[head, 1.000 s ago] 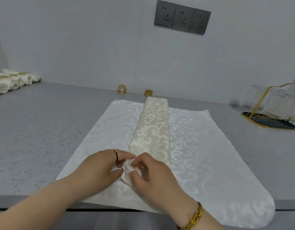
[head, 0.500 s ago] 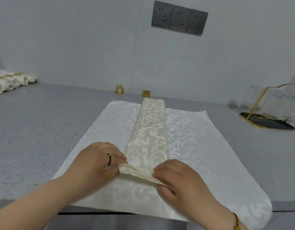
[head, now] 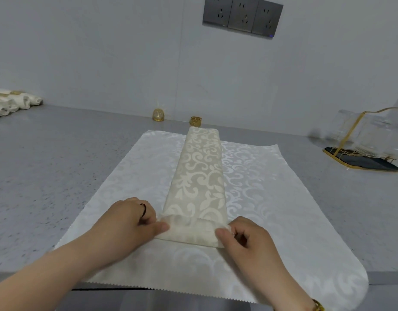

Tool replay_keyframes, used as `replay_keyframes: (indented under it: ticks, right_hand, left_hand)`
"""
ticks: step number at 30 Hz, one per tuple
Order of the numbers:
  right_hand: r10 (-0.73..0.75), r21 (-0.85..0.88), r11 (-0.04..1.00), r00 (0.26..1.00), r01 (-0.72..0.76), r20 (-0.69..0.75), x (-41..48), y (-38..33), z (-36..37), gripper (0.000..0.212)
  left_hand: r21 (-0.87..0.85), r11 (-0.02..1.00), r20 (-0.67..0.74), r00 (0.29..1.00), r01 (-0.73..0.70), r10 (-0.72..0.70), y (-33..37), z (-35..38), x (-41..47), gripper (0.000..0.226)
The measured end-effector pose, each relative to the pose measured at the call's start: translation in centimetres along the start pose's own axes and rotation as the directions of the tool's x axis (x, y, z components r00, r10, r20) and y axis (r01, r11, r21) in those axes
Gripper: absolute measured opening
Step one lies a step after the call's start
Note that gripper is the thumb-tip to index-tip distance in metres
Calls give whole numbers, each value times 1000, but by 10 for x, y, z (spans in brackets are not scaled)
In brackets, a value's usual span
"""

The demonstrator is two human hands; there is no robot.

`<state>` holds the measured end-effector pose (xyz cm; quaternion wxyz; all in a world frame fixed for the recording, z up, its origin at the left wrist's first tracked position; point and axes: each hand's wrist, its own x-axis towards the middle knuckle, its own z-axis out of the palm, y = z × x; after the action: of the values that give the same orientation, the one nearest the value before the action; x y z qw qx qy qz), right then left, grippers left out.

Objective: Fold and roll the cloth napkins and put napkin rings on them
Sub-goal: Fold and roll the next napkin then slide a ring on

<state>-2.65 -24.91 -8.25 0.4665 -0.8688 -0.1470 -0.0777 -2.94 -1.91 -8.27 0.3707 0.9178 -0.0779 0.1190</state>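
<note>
Starting at the near edge, a flat cloth (head: 283, 221) with a zigzag hem lies spread on the grey counter (head: 47, 176) under the work. On it, both hands are engaged on the folded napkin (head: 198, 176), a long narrow strip running straight away from the person. The left hand (head: 126, 223) pinches the left corner of the strip's near end, thumb on top and fingers curled. The right hand (head: 245, 241) pinches the right corner likewise. Between them the near end is turned over on itself into a first low coil. Beyond it, nearly the whole strip lies flat.

Assessment: folding of this napkin appears complete and rolling is barely begun. Outstanding: roll the strip to its far end with the edges kept square, then fit a ring.

Just past the strip's far end stands a gold napkin ring (head: 195, 121); contact with the strip cannot be confirmed. A second ring (head: 158, 114) stands to its left, by the wall. Neither is on a napkin yet.

At the far left, finished rolls (head: 14, 102) lie side by side, gold bands visible on some. The frame cuts them off, so no count is possible. Two loose rings suggest this napkin and one more remain, possibly the flat cloth itself.

At the far right sits a gold-wire rack (head: 361, 153) on a dark tray.
</note>
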Motion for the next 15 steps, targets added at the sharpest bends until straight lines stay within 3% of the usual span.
replay_keyframes:
  ticks: [2, 6, 9, 11, 13, 15]
  right_hand:
    - [5, -119, 993, 1000, -8, -28, 0, 0, 2, 41]
    - [-16, -342, 939, 1000, 21, 17, 2, -3, 1, 32]
    - [-143, -525, 844, 990, 110, -22, 5, -4, 5, 32]
    - [-305, -567, 797, 948, 206, -85, 6, -1, 6, 32]
    - [-440, -589, 724, 898, 359, 7, 6, 4, 6, 25]
    - [-533, -571, 639, 832, 514, 152, 6, 7, 2, 17]
  left_hand:
    - [33, 999, -24, 1000, 6, -5, 3, 1, 0, 48]
    - [149, 988, -21, 999, -35, 39, 7, 1, 0, 35]
    - [311, 946, -17, 994, -95, 106, 13, -1, -1, 31]
    - [399, 885, -22, 962, -240, 271, 15, -1, 2, 30]
    - [418, 796, 56, 887, -437, 458, 14, -2, 3, 4]
    - [459, 693, 128, 814, -556, 567, 5, 4, 2, 30]
